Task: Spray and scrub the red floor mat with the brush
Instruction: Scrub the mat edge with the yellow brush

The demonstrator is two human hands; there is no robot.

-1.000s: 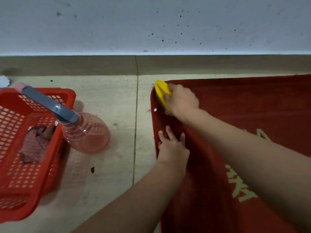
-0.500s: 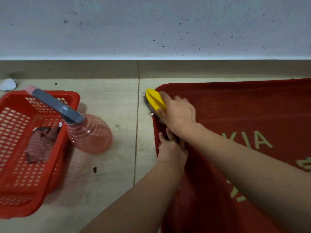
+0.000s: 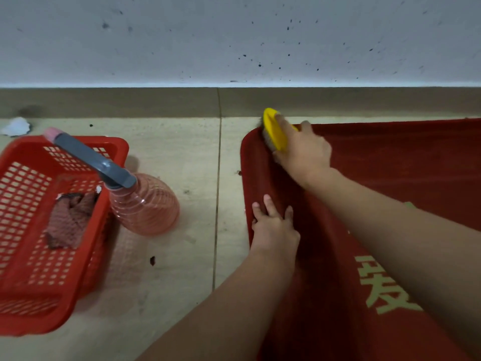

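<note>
The right hand [image 3: 303, 152], grip clenched round the brush [image 3: 273, 130], sits at the far left corner of the mat [image 3: 390, 157], the brush's long axis roughly wallward, while the left hand [image 3: 276, 226] (flat, grasping nothing) pins the edge nearer the body.

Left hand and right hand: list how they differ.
The right hand grips the yellow brush; the left hand holds nothing. The left hand presses flat on the red mat near its edge; the right hand is at its far corner. Both are bare.
</note>
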